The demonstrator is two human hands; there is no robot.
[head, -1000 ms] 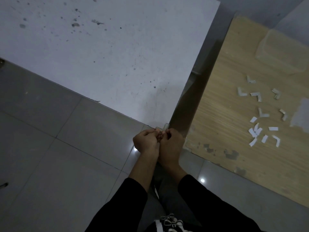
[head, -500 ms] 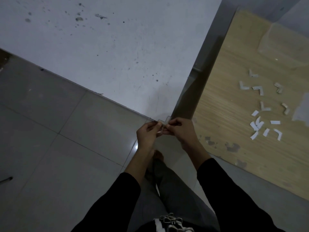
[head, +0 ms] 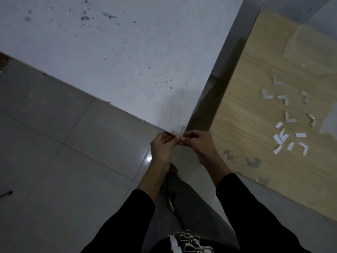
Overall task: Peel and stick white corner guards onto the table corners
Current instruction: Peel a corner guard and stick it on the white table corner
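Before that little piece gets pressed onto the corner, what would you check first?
1. Grip: ok. The left hand and right hand both pinch the corner guard.
2. Guard at the white table corner: ok.
3. Backing peeled off the guard: cannot tell.
4. Guard seated square against both edges: cannot tell, the fingers hide it.
5. Spare guards ready on the wooden board: ok.

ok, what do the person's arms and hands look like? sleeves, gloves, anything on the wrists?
Both are bare: the left hand and right hand wear no gloves, and no ring, watch or band shows. The left sleeve and right sleeve are long, black and plain, ending partway up the forearms with the wrists uncovered.
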